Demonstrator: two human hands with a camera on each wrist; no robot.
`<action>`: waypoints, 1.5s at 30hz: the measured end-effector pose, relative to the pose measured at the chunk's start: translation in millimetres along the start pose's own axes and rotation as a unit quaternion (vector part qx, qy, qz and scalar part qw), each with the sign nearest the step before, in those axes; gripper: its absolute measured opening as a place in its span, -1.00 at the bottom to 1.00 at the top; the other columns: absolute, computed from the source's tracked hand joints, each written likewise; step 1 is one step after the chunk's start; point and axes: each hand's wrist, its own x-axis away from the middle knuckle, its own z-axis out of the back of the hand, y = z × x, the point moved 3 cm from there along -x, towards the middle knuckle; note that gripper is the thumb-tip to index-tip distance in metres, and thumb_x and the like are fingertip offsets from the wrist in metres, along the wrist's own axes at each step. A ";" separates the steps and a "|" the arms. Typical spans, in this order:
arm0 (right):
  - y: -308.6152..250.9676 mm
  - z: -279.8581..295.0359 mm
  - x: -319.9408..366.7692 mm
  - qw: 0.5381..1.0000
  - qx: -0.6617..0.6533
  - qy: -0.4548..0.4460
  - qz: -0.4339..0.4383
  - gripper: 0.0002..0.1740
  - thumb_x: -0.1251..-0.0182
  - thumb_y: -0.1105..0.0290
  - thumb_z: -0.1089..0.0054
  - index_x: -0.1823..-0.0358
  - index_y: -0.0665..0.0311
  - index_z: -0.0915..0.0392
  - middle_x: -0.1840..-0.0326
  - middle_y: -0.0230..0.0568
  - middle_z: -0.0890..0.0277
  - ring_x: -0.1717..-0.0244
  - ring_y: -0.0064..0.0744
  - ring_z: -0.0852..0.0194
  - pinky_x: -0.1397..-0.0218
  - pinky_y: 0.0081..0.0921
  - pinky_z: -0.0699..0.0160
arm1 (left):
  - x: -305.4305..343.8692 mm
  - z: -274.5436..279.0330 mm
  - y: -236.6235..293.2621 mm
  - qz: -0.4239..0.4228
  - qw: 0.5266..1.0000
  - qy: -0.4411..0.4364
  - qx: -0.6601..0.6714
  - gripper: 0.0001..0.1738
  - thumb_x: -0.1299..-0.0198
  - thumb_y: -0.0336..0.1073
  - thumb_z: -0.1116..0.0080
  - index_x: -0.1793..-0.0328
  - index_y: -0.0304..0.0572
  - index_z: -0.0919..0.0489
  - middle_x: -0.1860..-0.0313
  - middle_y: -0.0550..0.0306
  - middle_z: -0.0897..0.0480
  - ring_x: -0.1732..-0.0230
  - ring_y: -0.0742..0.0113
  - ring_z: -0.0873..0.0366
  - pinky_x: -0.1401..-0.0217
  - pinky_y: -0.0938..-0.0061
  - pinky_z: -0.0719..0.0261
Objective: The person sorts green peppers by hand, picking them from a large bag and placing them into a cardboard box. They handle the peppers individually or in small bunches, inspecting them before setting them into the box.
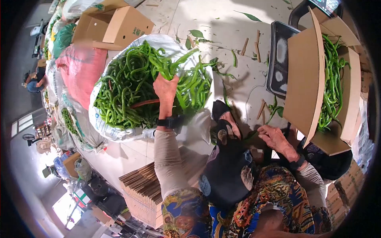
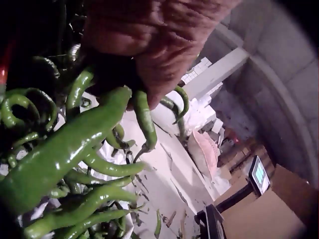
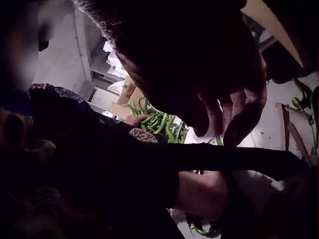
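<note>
My left hand (image 1: 166, 91) grips a bunch of long green peppers (image 1: 168, 67) over a white sack (image 1: 202, 115) heaped with darker and lighter green peppers. Seen from the left wrist, the hand (image 2: 149, 45) is curled over them, and a large pepper (image 2: 65, 149) lies just in front; its palm side is hidden. My right hand (image 1: 274, 139) hangs above the floor beside my shoe, fingers loosely bent. In the right wrist view that hand (image 3: 219, 99) is dark, with a bit of green (image 3: 219, 140) by the fingertips; whether it touches them is unclear.
At the right, a tilted cardboard box (image 1: 301, 79) holds green peppers beside a black-rimmed tray (image 1: 278, 59). An open box (image 1: 129, 25) and a pink sack (image 1: 83, 71) stand beyond the peppers. Flattened cartons (image 1: 139, 190) are stacked near my left arm. Leaves and stems litter the floor.
</note>
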 end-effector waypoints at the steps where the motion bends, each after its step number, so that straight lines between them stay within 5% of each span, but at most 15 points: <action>1: -1.8 -1.0 1.7 1.000 0.004 0.000 0.011 -0.74 -0.22 0.44 -0.23 0.09 0.34 -0.45 0.27 0.05 -0.58 0.23 0.07 -0.59 0.22 -0.27 -0.55 | 0.7 3.9 1.1 -0.037 0.999 0.027 -0.003 -0.58 0.11 -0.15 -0.36 0.15 -0.27 -0.63 0.30 -0.14 -0.70 0.18 -0.18 -0.64 0.09 0.14 -0.56; 4: -1.6 0.7 7.0 0.999 0.015 0.009 0.035 -0.73 -0.21 0.44 -0.24 0.09 0.33 -0.44 0.26 0.05 -0.58 0.21 0.07 -0.59 0.21 -0.24 -0.55 | 8.4 17.6 8.0 -0.031 0.993 0.062 0.093 -0.62 0.12 -0.22 -0.38 0.17 -0.28 -0.64 0.27 -0.17 -0.69 0.21 -0.07 -0.68 0.13 0.24 -0.57; 8: -16.4 7.4 10.6 0.999 0.019 0.011 0.042 -0.73 -0.21 0.43 -0.24 0.10 0.33 -0.44 0.25 0.06 -0.57 0.19 0.06 -0.60 0.21 -0.21 -0.55 | 27.4 68.9 44.4 -0.036 0.932 -0.002 0.360 -0.72 -0.12 -0.47 -0.21 0.01 -0.33 -0.64 0.15 0.17 -0.68 0.17 0.45 -0.56 -0.03 0.50 -0.47; 12: -25.9 10.1 13.4 0.997 0.021 0.024 0.075 -0.73 -0.22 0.42 -0.23 0.10 0.34 -0.44 0.24 0.06 -0.56 0.17 0.06 -0.59 0.19 -0.21 -0.54 | 31.1 108.2 70.3 -0.057 0.915 -0.052 0.395 -0.72 -0.15 -0.48 -0.17 -0.01 -0.38 -0.61 0.04 0.11 -0.65 0.05 0.39 -0.56 -0.13 0.46 -0.43; 14: -28.8 8.5 17.4 0.994 0.024 0.017 0.101 -0.74 -0.23 0.41 -0.20 0.10 0.34 -0.45 0.24 0.08 -0.56 0.14 0.11 -0.56 0.17 -0.18 -0.52 | 40.2 122.4 79.1 -0.160 0.897 -0.014 0.413 -0.71 -0.21 -0.40 -0.14 -0.03 -0.38 -0.58 -0.01 0.07 -0.62 0.02 0.27 -0.59 -0.14 0.40 -0.48; 16: -30.4 8.0 20.6 0.993 0.036 0.020 0.114 -0.74 -0.24 0.40 -0.19 0.09 0.34 -0.45 0.24 0.09 -0.55 0.15 0.14 -0.54 0.17 -0.16 -0.51 | 34.6 123.8 85.4 -0.009 0.755 -0.133 0.642 -0.65 -0.24 -0.33 -0.12 -0.09 -0.38 -0.53 0.00 0.03 -0.62 0.02 0.19 -0.60 -0.11 0.35 -0.55; 20: -35.4 12.4 32.5 0.986 0.044 0.053 0.155 -0.74 -0.24 0.39 -0.17 0.09 0.35 -0.46 0.25 0.12 -0.55 0.19 0.23 -0.51 0.17 -0.09 -0.49 | 49.3 148.9 125.9 -0.026 0.752 -0.176 0.635 -0.57 -0.24 -0.23 -0.14 -0.13 -0.38 -0.47 0.00 -0.06 -0.61 0.03 0.23 -0.61 -0.03 0.30 -0.61; 25: -38.7 21.0 48.6 0.988 0.034 0.068 0.137 -0.73 -0.24 0.41 -0.15 0.08 0.40 -0.47 0.29 0.13 -0.57 0.21 0.23 -0.53 0.15 -0.11 -0.50 | 53.3 173.3 168.5 -0.100 0.678 -0.274 0.674 -0.44 -0.22 -0.07 -0.13 -0.19 -0.37 -0.39 0.11 0.06 -0.53 0.18 0.29 -0.51 0.15 0.36 -0.59; 30: -73.6 37.6 68.1 0.987 -0.061 0.063 0.131 -0.76 -0.25 0.46 -0.12 0.09 0.42 -0.51 0.23 0.14 -0.60 0.20 0.10 -0.60 0.14 -0.20 -0.52 | 77.6 192.2 216.2 -0.170 0.665 -0.323 0.651 -0.37 -0.21 -0.02 -0.18 -0.26 -0.30 -0.35 -0.11 0.11 -0.43 0.04 0.34 -0.45 0.11 0.40 -0.58; 33: -117.3 64.8 90.3 0.980 -0.086 0.101 0.149 -0.79 -0.27 0.45 -0.11 0.13 0.43 -0.53 0.29 0.05 -0.60 0.28 -0.03 -0.60 0.19 -0.33 -0.53 | 111.8 208.4 252.7 -0.163 0.729 -0.248 0.617 -0.37 -0.22 -0.02 -0.16 -0.28 -0.28 -0.34 -0.02 0.10 -0.48 0.10 0.36 -0.44 0.16 0.45 -0.54; 36: -159.9 98.8 120.2 0.952 -0.097 0.173 0.235 -0.81 -0.27 0.45 -0.14 0.16 0.43 -0.55 0.36 -0.01 -0.59 0.35 -0.18 -0.59 0.25 -0.38 -0.52 | 128.5 200.1 269.4 -0.132 0.712 -0.237 0.648 -0.54 -0.35 -0.09 0.10 -0.16 -0.34 -0.43 0.19 -0.06 -0.59 0.15 0.31 -0.56 0.09 0.45 -0.57; 38: -188.7 128.4 143.9 0.929 -0.125 0.175 0.301 -0.79 -0.29 0.41 -0.13 0.18 0.42 -0.58 0.29 -0.09 -0.59 0.33 -0.39 -0.57 0.23 -0.49 -0.52 | 146.1 193.9 277.9 -0.191 0.674 -0.322 0.636 -0.56 -0.34 -0.12 0.09 -0.12 -0.35 -0.47 0.17 -0.05 -0.61 0.14 0.31 -0.57 0.07 0.46 -0.57; 41: -216.2 168.9 171.5 0.909 -0.102 0.253 0.315 -0.81 -0.29 0.41 -0.14 0.18 0.40 -0.58 0.33 -0.16 -0.58 0.36 -0.44 -0.54 0.29 -0.54 -0.49 | 174.8 180.3 289.4 -0.069 0.769 -0.294 0.564 -0.61 -0.29 -0.16 0.00 -0.04 -0.34 -0.54 0.20 0.02 -0.64 0.25 0.33 -0.61 0.12 0.45 -0.59; 45: -236.6 210.7 166.5 0.915 -0.082 0.281 0.276 -0.70 -0.27 0.33 -0.18 0.05 0.36 -0.55 0.28 -0.33 -0.50 0.34 -0.62 -0.35 0.31 -0.63 -0.35 | 205.8 161.3 310.9 -0.027 0.721 -0.402 0.564 -0.64 -0.26 -0.23 -0.02 -0.08 -0.32 -0.51 0.22 0.05 -0.64 0.27 0.34 -0.61 0.16 0.46 -0.60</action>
